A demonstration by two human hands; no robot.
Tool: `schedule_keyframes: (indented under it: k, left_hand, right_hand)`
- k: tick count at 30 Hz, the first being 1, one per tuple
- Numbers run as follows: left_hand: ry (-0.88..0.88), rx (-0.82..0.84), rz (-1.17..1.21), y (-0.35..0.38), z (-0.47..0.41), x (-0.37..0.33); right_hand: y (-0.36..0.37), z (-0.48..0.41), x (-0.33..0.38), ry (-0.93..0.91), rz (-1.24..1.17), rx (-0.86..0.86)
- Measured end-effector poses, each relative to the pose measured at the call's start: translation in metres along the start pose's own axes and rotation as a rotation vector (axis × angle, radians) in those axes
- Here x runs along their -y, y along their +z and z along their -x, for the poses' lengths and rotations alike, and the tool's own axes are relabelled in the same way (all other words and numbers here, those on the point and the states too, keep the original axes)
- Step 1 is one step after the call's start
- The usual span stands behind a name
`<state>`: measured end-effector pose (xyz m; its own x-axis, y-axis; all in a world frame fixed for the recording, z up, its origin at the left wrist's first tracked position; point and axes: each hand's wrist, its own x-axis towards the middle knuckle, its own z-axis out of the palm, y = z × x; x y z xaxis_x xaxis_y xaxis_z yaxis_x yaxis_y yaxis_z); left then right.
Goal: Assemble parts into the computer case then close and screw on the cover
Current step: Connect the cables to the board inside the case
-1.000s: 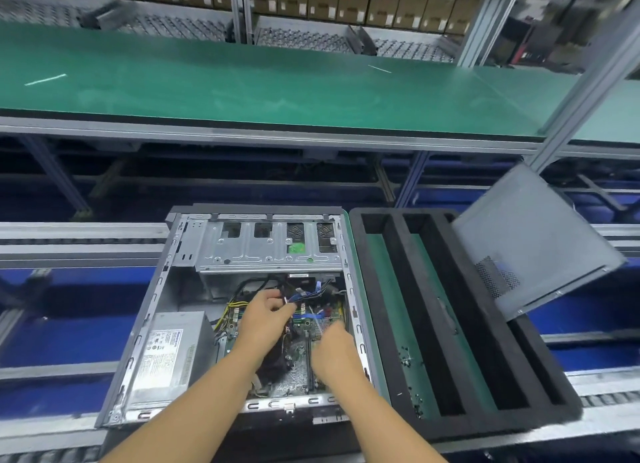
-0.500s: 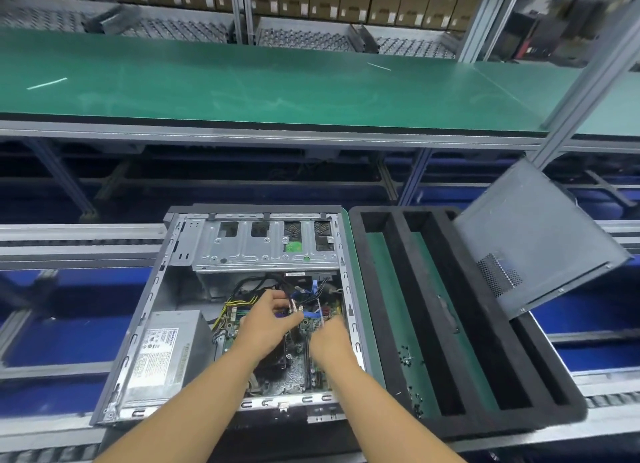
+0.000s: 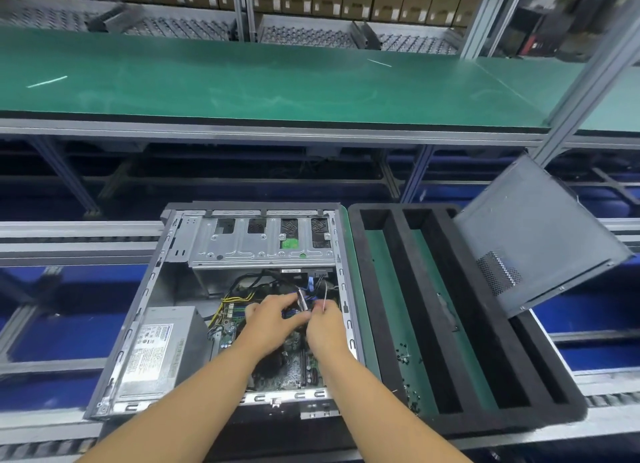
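Observation:
An open grey computer case [image 3: 138,327] lies flat in front of me, with a drive cage [image 3: 263,244] at its far end, a power supply [image 3: 157,348] at the near left and a motherboard [image 3: 294,369] at the near right. Both hands are inside, over the motherboard. My left hand [image 3: 273,320] pinches a bundle of thin cables [image 3: 302,301]. My right hand [image 3: 327,327] touches it and holds a thin wire [image 3: 325,298]. The grey side cover [image 3: 533,234] leans tilted on the tray at the right.
A black foam tray [image 3: 391,289] with long slots sits right of the case, with several small dark screws [image 3: 410,393] on its green floor. A green workbench [image 3: 277,88] runs across behind. Metal conveyor rails [image 3: 76,241] flank the case.
My right hand has moved up from the motherboard's near part to meet my left hand at the cables. My left hand shifted slightly right while keeping its hold.

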<state>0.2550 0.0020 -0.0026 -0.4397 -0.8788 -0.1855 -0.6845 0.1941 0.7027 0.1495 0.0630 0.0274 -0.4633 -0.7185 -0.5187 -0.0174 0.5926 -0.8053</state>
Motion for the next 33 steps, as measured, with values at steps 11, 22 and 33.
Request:
schedule_keyframes:
  k: [11, 22, 33]
  left_hand:
    - [-0.041, -0.068, 0.405, -0.0060, -0.0002, -0.0029]
    - [-0.070, 0.006, 0.711, -0.0043, -0.0007, -0.0011]
    - [-0.189, 0.082, 0.915, -0.0030, -0.0061, -0.0036]
  right_hand:
    - [-0.0016, 0.0006, -0.0007, -0.051, 0.090, -0.037]
    - [0.0004, 0.0045, 0.0031, 0.053, 0.133, -0.038]
    - [-0.0012, 0.0024, 0.0061, 0.123, 0.036, -0.006]
